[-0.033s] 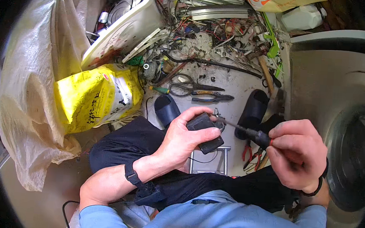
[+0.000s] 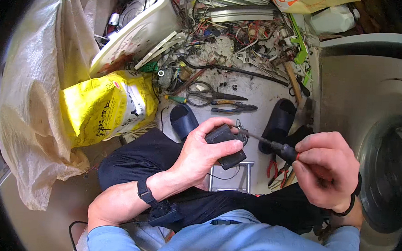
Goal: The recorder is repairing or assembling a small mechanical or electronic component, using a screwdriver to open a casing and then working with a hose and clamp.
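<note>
Left hand (image 2: 203, 153) grips a black part (image 2: 225, 143); right hand (image 2: 326, 169) clasps a screwdriver (image 2: 274, 146).

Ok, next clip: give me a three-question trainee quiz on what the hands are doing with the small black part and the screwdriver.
1. True or false: the left hand grips the small black part.
2. Which tool does the right hand hold? A) scissors B) a screwdriver with a black handle C) a hammer
3. Fill in: the screwdriver tip meets the black part at its ___ end, as seen in the head view.

Key
1. True; fingers and thumb wrap round it above the lap.
2. B; the scissors and the pliers lie untouched on the floor beyond the hands.
3. Upper right, near the bit of metal that shows there.
</note>
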Tool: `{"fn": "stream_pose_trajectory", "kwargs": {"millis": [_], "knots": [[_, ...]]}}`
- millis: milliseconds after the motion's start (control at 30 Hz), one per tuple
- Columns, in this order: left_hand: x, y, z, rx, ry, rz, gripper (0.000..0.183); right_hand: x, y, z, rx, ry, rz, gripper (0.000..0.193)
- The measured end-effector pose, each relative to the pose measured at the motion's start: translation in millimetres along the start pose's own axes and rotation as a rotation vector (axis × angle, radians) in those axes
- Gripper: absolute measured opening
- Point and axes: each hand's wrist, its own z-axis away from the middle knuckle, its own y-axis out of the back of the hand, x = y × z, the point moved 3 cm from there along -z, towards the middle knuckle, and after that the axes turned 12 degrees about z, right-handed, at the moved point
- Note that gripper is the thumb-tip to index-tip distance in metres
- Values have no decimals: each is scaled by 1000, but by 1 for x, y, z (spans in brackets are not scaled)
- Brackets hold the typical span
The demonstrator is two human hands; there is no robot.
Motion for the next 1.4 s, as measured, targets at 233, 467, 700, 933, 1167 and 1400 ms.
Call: {"fn": "stream_pose_trajectory", "kwargs": {"millis": [233,467,700,933,1167,1400], "knots": [[1,0,-2,13,-41,-51,41,4,-3,-2,-58,71,-7,22],[3,-4,0,24,-29,-100,42,4,-11,3,-83,58,-4,22],[6,-2,0,5,-24,-40,40,-1,-8,-1,-47,101,6,24],[2,0,-2,16,-45,-85,39,-1,-13,4,-88,184,92,27],[4,-1,-6,28,-128,-278,32,-12,-22,7,-93,348,205,28],[15,-2,-17,102,-329,-681,30,-21,-31,17,-204,546,365,32]]}}
